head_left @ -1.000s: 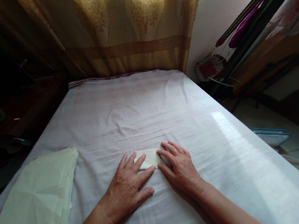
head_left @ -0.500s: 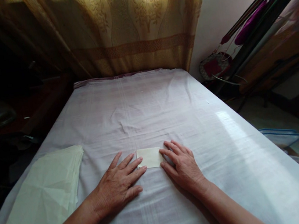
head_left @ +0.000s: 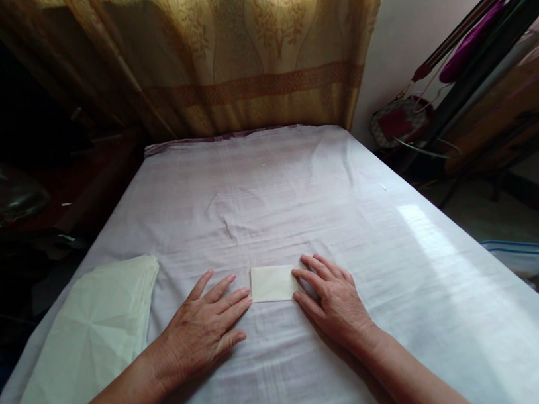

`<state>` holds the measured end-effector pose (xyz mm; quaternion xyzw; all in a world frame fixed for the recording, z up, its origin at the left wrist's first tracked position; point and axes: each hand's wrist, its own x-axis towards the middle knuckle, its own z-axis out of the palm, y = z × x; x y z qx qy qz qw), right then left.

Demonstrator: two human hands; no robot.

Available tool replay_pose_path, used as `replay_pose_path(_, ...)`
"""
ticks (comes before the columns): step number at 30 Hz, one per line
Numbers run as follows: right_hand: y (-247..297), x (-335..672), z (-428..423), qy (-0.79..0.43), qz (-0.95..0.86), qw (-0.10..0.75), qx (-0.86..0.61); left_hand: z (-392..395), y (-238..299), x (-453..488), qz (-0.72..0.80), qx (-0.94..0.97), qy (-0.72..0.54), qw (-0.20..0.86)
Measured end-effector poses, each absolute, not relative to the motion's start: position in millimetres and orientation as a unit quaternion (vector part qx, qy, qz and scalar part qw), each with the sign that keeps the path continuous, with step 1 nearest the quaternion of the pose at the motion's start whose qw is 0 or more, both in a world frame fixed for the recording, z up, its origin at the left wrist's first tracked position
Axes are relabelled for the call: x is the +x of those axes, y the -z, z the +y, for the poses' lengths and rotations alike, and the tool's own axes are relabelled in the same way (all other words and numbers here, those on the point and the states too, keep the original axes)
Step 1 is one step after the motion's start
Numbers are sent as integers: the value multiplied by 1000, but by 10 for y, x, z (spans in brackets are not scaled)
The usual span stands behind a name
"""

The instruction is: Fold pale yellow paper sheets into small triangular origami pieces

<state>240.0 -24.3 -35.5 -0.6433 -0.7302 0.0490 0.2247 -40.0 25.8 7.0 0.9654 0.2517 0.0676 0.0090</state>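
A small folded cream paper rectangle (head_left: 271, 283) lies flat on the white cloth covering the table (head_left: 268, 189). My left hand (head_left: 202, 328) rests flat on the cloth just left of it, fingers spread, fingertips at the paper's left edge. My right hand (head_left: 333, 300) lies flat at the paper's right edge, fingers stretched and touching it. Neither hand holds anything.
A stack of pale green paper sheets (head_left: 88, 338) lies at the table's left front. A patterned golden curtain (head_left: 247, 44) hangs behind the table. Dark clutter fills the left side. Poles lean at the right (head_left: 479, 18), and a blue-rimmed container (head_left: 522, 253) sits on the floor.
My left hand has slid leftwards off the folded paper, which now lies fully uncovered. My right hand has stayed at its right edge. The view has shifted slightly.
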Motion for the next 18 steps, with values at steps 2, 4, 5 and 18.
replay_pose_path(2, 357, 2400, -242, -48, -730, 226, -644, 251, -61, -405, 255, 963, -83, 14)
replay_pose_path(4, 358, 2398, -240, -48, -728, 227, -644, 251, -50, -387, 265, 959, -100, 30)
replay_pose_path(5, 358, 2398, -240, -48, -728, 228, -644, 261, -49, -365, 274, 954, -110, 41)
replay_pose_path(18, 442, 2412, -241, -20, -724, 272, -634, 793, -317, 382, 417, 899, 14, 136)
